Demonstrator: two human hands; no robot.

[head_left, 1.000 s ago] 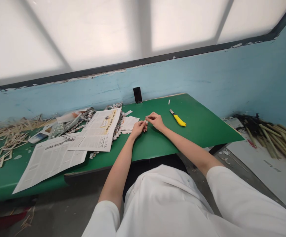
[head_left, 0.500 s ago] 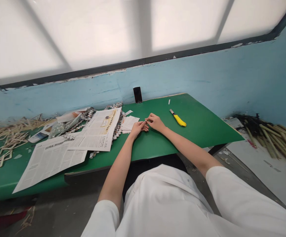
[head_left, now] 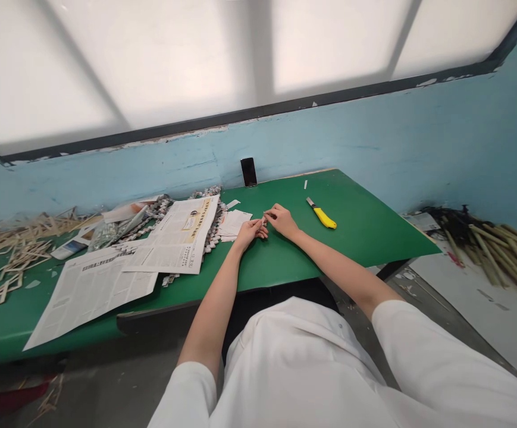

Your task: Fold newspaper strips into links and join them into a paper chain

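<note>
Over the green tabletop, my left hand and my right hand meet fingertip to fingertip. Both are closed in a pinch around a small folded piece of paper, mostly covered by the fingers. Just left of my left hand lies a stack of cut paper pieces. A yellow-handled utility knife rests on the table to the right of my right hand, apart from it.
Sheets of newspaper lie at the left, over folded-paper chains. A phone leans on the blue wall. Thin wooden strips crowd the far left; bamboo sticks pile on the floor at right. A paper strip lies behind the knife.
The fingers of both hands have shifted slightly around the small paper piece, and a little more of it shows between them. Everything else looks the same.
</note>
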